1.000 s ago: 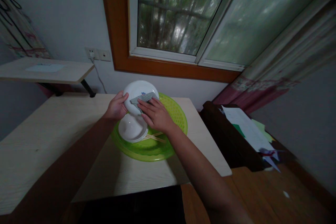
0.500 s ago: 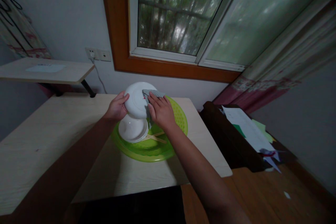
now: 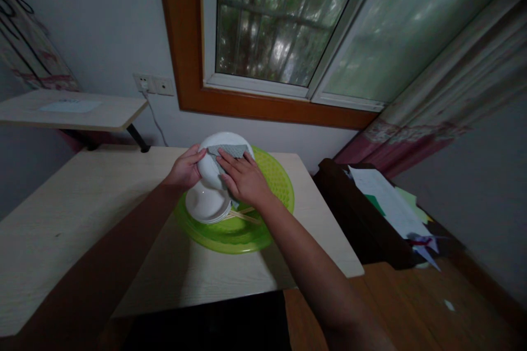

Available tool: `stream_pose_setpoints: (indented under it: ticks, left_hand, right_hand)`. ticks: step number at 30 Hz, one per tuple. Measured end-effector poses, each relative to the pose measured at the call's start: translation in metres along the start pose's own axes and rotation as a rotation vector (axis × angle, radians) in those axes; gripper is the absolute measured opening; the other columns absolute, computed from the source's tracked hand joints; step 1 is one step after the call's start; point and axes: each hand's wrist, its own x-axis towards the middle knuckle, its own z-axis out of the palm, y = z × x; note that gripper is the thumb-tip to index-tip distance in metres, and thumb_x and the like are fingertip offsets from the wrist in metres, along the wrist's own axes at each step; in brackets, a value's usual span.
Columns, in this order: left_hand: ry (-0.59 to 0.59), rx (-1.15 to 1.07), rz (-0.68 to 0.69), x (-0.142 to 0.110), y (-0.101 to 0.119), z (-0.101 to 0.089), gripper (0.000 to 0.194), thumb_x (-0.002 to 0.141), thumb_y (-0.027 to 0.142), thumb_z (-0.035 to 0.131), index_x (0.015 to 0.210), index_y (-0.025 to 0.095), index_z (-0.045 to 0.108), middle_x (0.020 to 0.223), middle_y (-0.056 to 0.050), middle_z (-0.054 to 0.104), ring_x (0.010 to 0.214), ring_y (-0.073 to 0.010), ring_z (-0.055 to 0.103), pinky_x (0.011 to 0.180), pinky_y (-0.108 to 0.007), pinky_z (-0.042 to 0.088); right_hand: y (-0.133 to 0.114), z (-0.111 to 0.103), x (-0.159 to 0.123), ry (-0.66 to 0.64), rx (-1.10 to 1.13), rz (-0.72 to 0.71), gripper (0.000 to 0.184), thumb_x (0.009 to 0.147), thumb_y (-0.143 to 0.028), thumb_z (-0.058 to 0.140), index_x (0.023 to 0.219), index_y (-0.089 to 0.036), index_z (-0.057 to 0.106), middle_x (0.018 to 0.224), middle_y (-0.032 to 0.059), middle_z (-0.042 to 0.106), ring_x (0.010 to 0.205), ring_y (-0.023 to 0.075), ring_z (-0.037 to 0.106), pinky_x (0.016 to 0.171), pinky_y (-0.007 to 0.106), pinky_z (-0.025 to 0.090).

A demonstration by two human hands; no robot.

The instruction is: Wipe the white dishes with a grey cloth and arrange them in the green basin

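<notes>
My left hand point(image 3: 186, 168) grips the left edge of a white plate point(image 3: 208, 170), its thumb on the face turned toward me. The plate is tilted up above a round green tray point(image 3: 233, 245). With fingers stretched out, my right hand point(image 3: 246, 180) presses a grey cloth point(image 3: 235, 149) against that face of the plate. The cloth covers much of the plate's upper middle. Below the plate, a stack of small white dishes point(image 3: 205, 204) sits on the tray. Beside the stack lie several wooden chopsticks point(image 3: 246, 217), partly crossed.
The tray rests on a light wooden table point(image 3: 115, 197). A raised shelf point(image 3: 82, 112) with a sheet of paper stands at the back left. A power cable point(image 3: 155, 118) hangs from the wall socket. At the right, a dark cabinet point(image 3: 362, 225) bears papers.
My right hand and the cloth have slid left across the plate's face. The plate has shifted slightly right and down, still in my left hand.
</notes>
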Motion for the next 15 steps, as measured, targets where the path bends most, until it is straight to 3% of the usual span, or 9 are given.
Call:
stream_pose_setpoints:
  ticks: [4, 9, 15]
  left_hand:
    - [0.017, 0.018, 0.012, -0.001, 0.0, 0.0, 0.028, 0.083, 0.02, 0.073, 0.109, 0.012, 0.067, 0.112, -0.016, 0.075, 0.115, -0.0333, 0.069, 0.099, -0.046, 0.057]
    - [0.11, 0.024, 0.086, 0.002, 0.001, -0.004, 0.029, 0.082, 0.021, 0.074, 0.108, 0.011, 0.066, 0.112, -0.017, 0.075, 0.12, -0.0348, 0.066, 0.105, -0.047, 0.054]
    - [0.164, 0.02, 0.135, 0.003, 0.004, -0.004, 0.025, 0.083, 0.021, 0.072, 0.105, 0.011, 0.064, 0.112, -0.015, 0.074, 0.119, -0.0324, 0.067, 0.105, -0.047, 0.054]
  right_hand:
    - [0.003, 0.0, 0.0, 0.062, -0.064, 0.136, 0.049, 0.107, -0.039, 0.042, 0.154, -0.025, 0.048, 0.163, 0.0047, 0.043, 0.135, 0.0265, 0.057, 0.127, 0.053, 0.026]
    - [0.009, 0.001, -0.003, 0.138, -0.097, 0.236, 0.04, 0.107, -0.034, 0.043, 0.136, -0.021, 0.066, 0.15, 0.0066, 0.06, 0.128, 0.0276, 0.06, 0.122, 0.052, 0.032]
    - [0.01, 0.002, -0.007, 0.157, -0.03, 0.145, 0.035, 0.106, -0.03, 0.045, 0.114, -0.02, 0.078, 0.129, 0.0052, 0.075, 0.114, 0.0237, 0.067, 0.117, 0.048, 0.038]
